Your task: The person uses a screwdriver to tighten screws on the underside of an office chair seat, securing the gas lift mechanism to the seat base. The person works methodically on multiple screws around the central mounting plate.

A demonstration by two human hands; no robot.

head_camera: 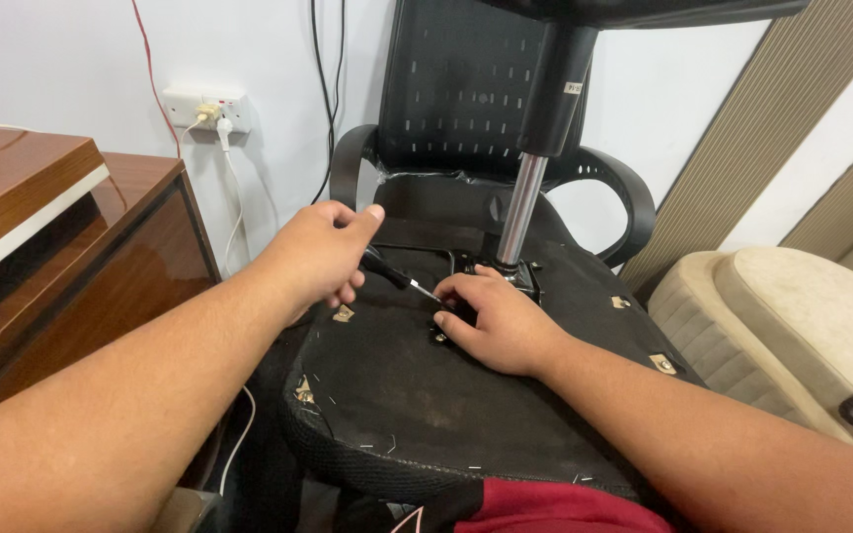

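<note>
Chair [417, 395] flipped upside down, underside of the seat facing up, filling the middle of the view. Backrest [456, 89] stands at the far side against the white wall [71, 49], 2 armrests curving off left and right of it. Chrome gas column [523, 207] rises from the mounting plate [505, 271] at the far middle of the seat underside, black sleeve above it.

Left hand [323, 252] is closed around the black handle of a screwdriver [397, 276]. Shaft points right and slightly toward the near side, tip down at the seat underside just left of the mounting plate.

Right hand [496, 321] lies palm down on the seat underside, fingers [456, 291] bent and touching the fabric right at the screwdriver tip. Not gripping anything I can make out; whether a screw sits under the fingertips, cannot tell.

Small metal brackets [345, 314] sit around the seat underside: near the left hand, at the left edge, 2 on the right side. Loose staples scattered along the near edge.

Wooden desk [71, 247] on the left. Wall socket [207, 107] far left with a white plug and cable hanging down. Beige cushioned seat [792, 316] on the right. Red cloth [545, 508] at the near bottom edge.
</note>
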